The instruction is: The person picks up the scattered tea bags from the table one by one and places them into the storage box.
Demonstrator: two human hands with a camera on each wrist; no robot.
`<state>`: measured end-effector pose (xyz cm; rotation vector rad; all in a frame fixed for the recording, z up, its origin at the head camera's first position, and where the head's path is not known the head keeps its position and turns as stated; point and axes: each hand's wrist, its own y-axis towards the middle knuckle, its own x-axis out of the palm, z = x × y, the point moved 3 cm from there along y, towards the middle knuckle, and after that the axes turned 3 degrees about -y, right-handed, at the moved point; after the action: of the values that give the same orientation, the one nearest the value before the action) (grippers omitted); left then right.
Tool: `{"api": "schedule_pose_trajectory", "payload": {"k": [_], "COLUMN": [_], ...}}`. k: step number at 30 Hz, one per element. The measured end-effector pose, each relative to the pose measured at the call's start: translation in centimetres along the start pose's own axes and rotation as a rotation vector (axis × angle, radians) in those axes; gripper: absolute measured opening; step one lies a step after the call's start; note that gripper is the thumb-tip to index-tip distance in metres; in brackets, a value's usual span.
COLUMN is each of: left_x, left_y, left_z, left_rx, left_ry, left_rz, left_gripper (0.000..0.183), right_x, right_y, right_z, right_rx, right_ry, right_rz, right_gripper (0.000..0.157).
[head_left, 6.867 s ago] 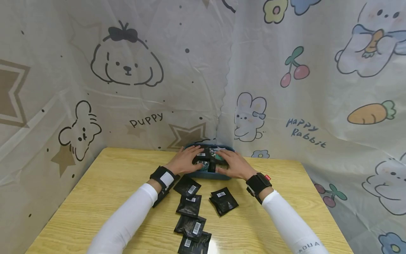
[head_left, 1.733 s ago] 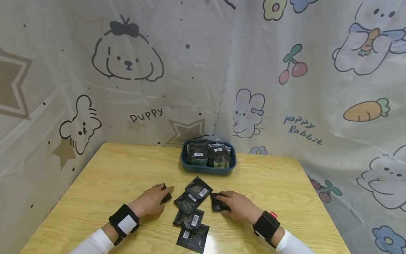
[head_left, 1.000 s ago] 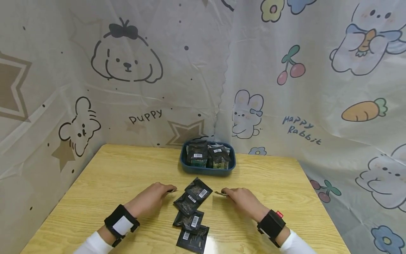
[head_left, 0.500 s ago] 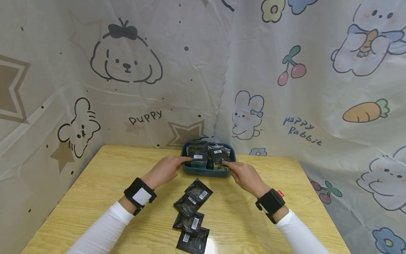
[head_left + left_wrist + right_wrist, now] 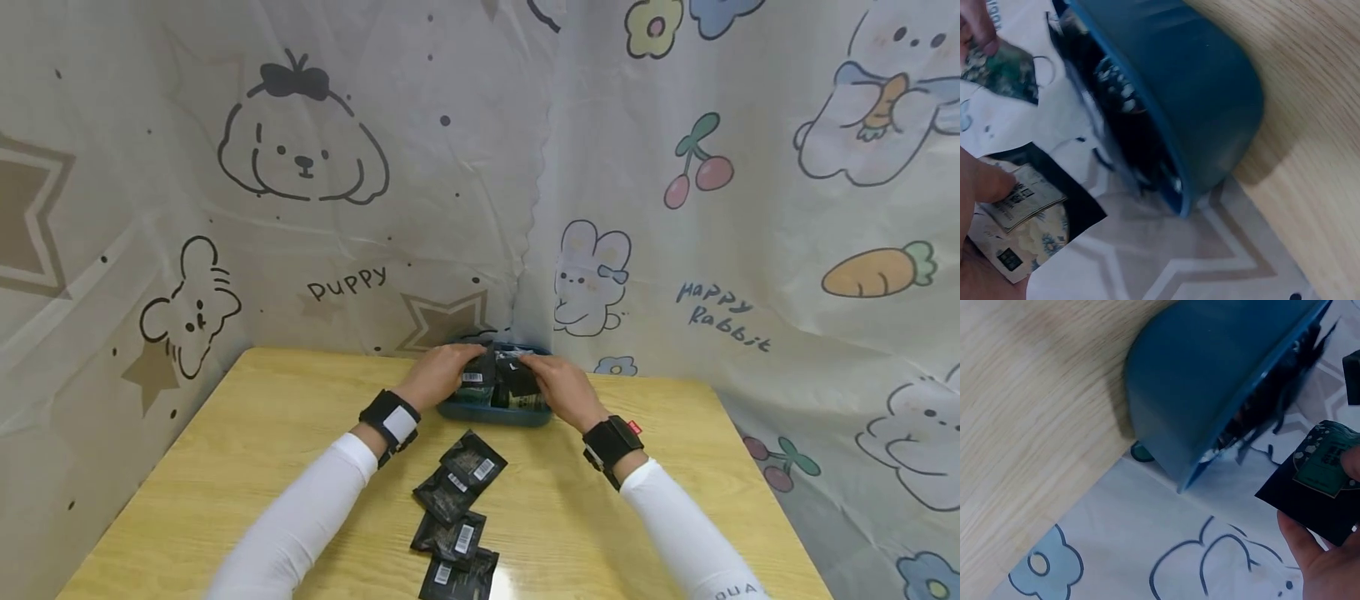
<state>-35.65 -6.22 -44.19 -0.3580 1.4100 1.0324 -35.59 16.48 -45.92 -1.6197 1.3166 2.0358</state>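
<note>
My left hand (image 5: 438,377) is over the left part of a blue basket (image 5: 495,414), pinching a flat black sachet. In the left wrist view, that sachet (image 5: 1041,228) shows a cream front with blue flowers under the thumb. Over the basket's right part, my right hand (image 5: 567,390) pinches another black sachet (image 5: 516,377); the right wrist view shows its green label (image 5: 1321,465) and dark border. Both sachets are above the rim. More sachets fill the basket, partly hidden by the hands and what they hold.
Several black sachets (image 5: 450,492) with white barcode labels lie overlapping in a column on the wooden table (image 5: 600,517), in front of the basket. Behind the table's far edge hangs a curtain (image 5: 465,167) printed with cartoon animals.
Both hands have picked up the sachets that lay left and right of the column and carried them forward, over the basket. The column of sachets stays put.
</note>
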Motion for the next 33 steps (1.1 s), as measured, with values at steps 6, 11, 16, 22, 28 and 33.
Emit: {"api": "schedule_pose_trajectory", "payload": {"k": [6,11,16,22,28,33], "left_x": [2.5,3.8,3.8,2.4,0.0,-0.7], "left_y": [0.9,0.9,0.7,0.1,-2.8,-7.2], "left_z": [-0.2,-0.4,-0.7,-0.7,-0.2,0.5], "left_rx": [-0.046,-0.079,-0.089,-0.063,0.035,0.069], "left_ry": [0.021,0.038,0.037,-0.016,0.005,0.008], "left_rz": [-0.046,-0.208,-0.282,-0.219,-0.097,-0.071], "left_gripper": [0.053,0.056,0.074,0.079,0.08,0.082], "right_x": [1.7,2.8,2.6,1.1,-0.5,-0.5], "right_y": [0.3,0.0,-0.6,-0.7,-2.0,-4.0], "right_z": [-0.3,-0.6,-0.4,-1.0,-3.1,-5.6], "right_rx": [-0.033,0.003,0.111,0.09,-0.028,-0.129], "right_ry": [0.014,0.011,0.033,-0.005,-0.045,0.009], "right_rz": [-0.017,-0.161,-0.255,-0.198,-0.122,-0.113], "right_gripper": [0.033,0.044,0.064,0.071,0.069,0.069]}}
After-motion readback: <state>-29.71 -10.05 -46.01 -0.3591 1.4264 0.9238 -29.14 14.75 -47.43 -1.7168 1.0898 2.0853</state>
